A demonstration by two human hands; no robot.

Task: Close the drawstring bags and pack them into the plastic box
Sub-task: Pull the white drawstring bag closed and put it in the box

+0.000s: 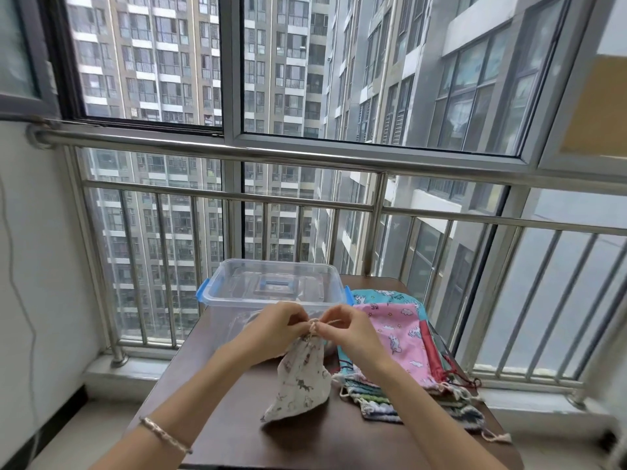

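Balcony glass and a steel railing (305, 154) fill the view, with tower blocks beyond. Below them stands a dark table (339, 442).

At its far end sits the clear box (220, 310) with blue latches. I make out no bag through its walls, so I judge that nothing is packed yet.

Nearer, between the two hands, a white printed bag (302, 381) stands half lifted with its bottom corner on the table. Its neck is gathered tight. The left hand (278, 322) and the right hand (351, 330) each pinch the cord (314, 322) just above that neck, fingers curled round it. I would say this bag is almost closed but not yet in the box.

To the right lies a pile of bags (400, 337), a pink unicorn one on top and teal and striped ones under it. Their cords trail loose at the near edge, so most of the work seems left to do.

The fingertips cover the cord, so I cannot say whether it is being knotted or only pulled. A blue handle shows in the box's top, but I cannot tell whether the lid is on the box or under it. The pile overlaps too much to count. What the white bag holds, if anything, is unseen. The table's near edge is cut off.
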